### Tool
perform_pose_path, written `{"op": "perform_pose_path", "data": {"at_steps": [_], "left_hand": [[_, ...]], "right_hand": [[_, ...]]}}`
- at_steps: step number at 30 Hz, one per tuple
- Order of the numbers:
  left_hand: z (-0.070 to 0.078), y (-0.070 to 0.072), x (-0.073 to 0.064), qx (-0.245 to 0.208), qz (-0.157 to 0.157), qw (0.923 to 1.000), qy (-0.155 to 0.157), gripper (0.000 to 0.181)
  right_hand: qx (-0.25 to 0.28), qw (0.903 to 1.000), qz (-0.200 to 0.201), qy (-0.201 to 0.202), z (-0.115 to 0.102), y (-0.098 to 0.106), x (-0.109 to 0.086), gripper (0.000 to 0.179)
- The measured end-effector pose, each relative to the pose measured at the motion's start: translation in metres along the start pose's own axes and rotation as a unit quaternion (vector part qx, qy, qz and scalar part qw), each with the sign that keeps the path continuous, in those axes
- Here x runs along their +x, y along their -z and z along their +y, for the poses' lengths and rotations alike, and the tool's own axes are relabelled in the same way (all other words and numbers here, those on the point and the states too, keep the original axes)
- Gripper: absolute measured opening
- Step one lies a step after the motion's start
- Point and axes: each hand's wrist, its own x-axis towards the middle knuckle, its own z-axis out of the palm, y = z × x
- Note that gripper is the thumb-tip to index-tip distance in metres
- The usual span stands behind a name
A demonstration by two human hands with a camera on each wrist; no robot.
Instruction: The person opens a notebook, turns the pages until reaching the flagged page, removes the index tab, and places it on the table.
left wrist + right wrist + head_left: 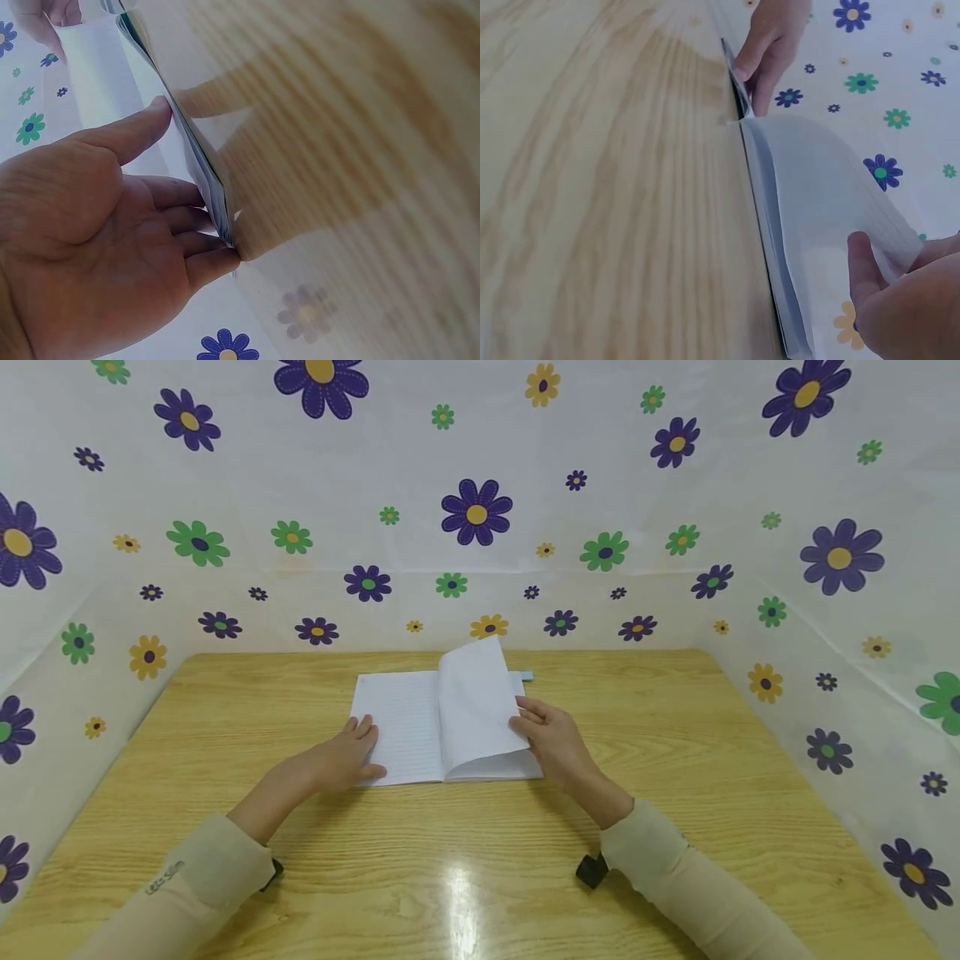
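Observation:
An open notebook (pixel 397 727) with lined pages lies on the wooden table. My left hand (pixel 347 758) rests on the outer edge of its left page, thumb and fingers spread apart. In the left wrist view, the thumb and fingertips of the left hand (pixel 97 247) touch the edge of the notebook (pixel 199 157). One page (pixel 476 702) stands lifted and curved over the right half, its outer edge pinched by my right hand (pixel 558 747). The right wrist view shows the page (pixel 817 187) between thumb and fingers of the right hand (pixel 915 307).
A small light-blue tab (pixel 527 676) sticks out at the notebook's upper right corner. Around the wooden table (pixel 645 860), a white flower-printed sheet (pixel 480 452) hangs at the back and both sides. A black device (pixel 592 870) sits at the right wrist.

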Motion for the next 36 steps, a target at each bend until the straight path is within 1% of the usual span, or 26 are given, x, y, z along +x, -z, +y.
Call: {"op": "perform_pose_path", "data": {"at_steps": [2,4,6,11,16,19,22,25,27,29,32,34,36], "left_hand": [[0.001,0.0,0.0,0.0,0.001,1.0,0.0,0.076],[0.001,0.0,-0.001,0.0,0.001,1.0,0.0,0.076],[0.002,0.0,-0.001,-0.001,0.002,1.0,0.0,0.075],[0.001,-0.001,0.0,-0.001,0.001,1.0,0.002,0.075],[0.001,-0.001,0.001,0.0,0.0,1.0,0.005,0.076],[0.001,-0.001,0.001,0.002,0.0,1.0,0.007,0.076],[0.001,-0.001,0.0,0.004,0.0,0.9999,0.01,0.076],[0.002,-0.001,0.0,0.006,0.0,0.9999,0.012,0.076],[0.002,0.0,0.0,0.008,0.0,0.9999,0.012,0.076],[0.002,0.001,0.0,0.011,0.001,0.9999,0.012,0.076],[0.001,0.001,0.0,0.018,0.003,0.9998,0.009,0.076],[0.001,0.001,0.001,0.019,0.003,0.9998,0.008,0.075],[0.001,0.001,0.001,0.02,0.004,0.9998,0.008,0.075]], "right_hand": [[0.033,0.9993,-0.013,-0.015,-0.001,-0.001,0.001,0.057],[0.056,0.9979,-0.026,-0.021,-0.003,-0.002,0.002,0.056],[0.082,0.9958,-0.029,-0.029,-0.005,-0.003,0.002,0.055],[0.126,0.9912,-0.001,-0.042,-0.011,-0.003,0.003,0.048],[0.135,0.9899,0.002,-0.044,-0.011,-0.003,0.005,0.045],[0.13,0.9907,-0.006,-0.04,-0.01,-0.005,0.007,0.046],[0.111,0.9931,-0.016,-0.034,-0.007,-0.008,0.01,0.044],[0.103,0.9939,-0.026,-0.029,-0.004,-0.015,0.012,0.031],[0.105,0.9936,-0.035,-0.022,-0.003,-0.021,0.013,0.017],[0.108,0.9931,-0.042,-0.017,-0.002,-0.027,0.015,0.011],[0.11,0.9925,-0.053,-0.007,-0.001,-0.036,0.016,0.017],[0.109,0.9925,-0.057,-0.001,0.0,-0.04,0.017,0.026],[0.116,0.9912,-0.065,0.004,0.0,-0.044,0.018,0.025]]}}
